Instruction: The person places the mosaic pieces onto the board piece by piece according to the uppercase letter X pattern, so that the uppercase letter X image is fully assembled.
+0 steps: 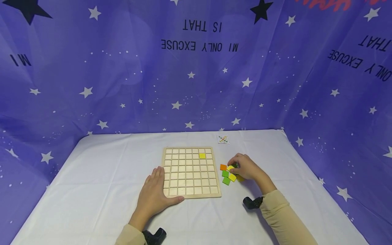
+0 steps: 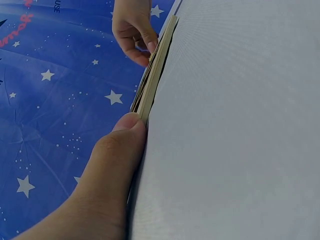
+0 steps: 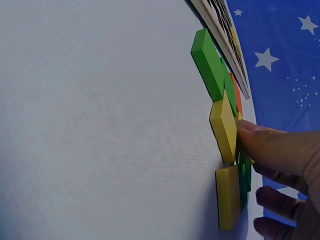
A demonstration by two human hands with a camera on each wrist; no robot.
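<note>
loose tiles (image 1: 226,181): small, square, green, yellow and orange; in a cluster just beside the board's right edge, some overlapping. judged light, stiff, smooth-faced, hard to break; best taken by two opposite edges, thumb against forefinger.

placed tile (image 1: 202,156): yellow, one, flat in a cell near the board's far right corner.

board (image 1: 196,196): pale, apparently wooden, gridded, thin, flat. judged stiff and fairly light, apt to slide on fabric; best held by the rim.

right hand (image 1: 245,166): over the cluster, fingers bent, thumb and forefinger narrowly parted at a yellow tile (image 1: 230,168); whether it is pinched, cannot tell.

left hand (image 1: 156,190): fingers straight along the board's left edge, thumb stretched out to its near edge; nothing grasped.

card (image 1: 223,139): small, printed with a coloured grid; near the table's far edge, beyond the board's far right corner.

table (image 1: 101,190): white cloth, lightly creased.

backdrop (image 1: 137,92): purple-blue fabric, stars, inverted lettering; behind and at both sides.
</note>
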